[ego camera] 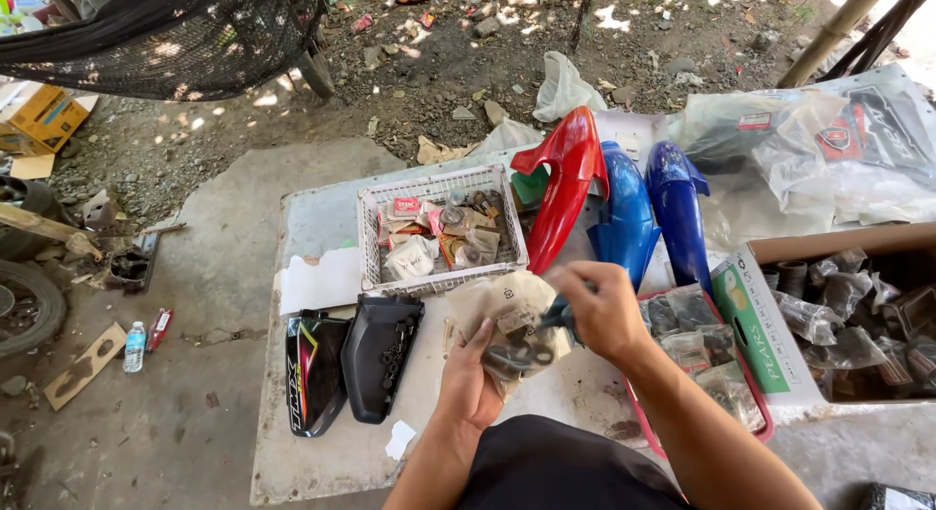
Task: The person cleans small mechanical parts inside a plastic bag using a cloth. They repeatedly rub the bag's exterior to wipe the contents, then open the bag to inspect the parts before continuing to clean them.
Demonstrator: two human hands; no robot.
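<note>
Crinkled clear plastic bag, dark ring parts inside; both hands gripping.

White basket w/ packets, red fender & 2 blue fenders, black side covers, cardboard box.

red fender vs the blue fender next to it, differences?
The red fender is red and leans left, its tip overlapping the white basket; the blue fender is blue and lies straighter, beside a second blue one. Both are glossy, curved, and point away from the person.
</note>
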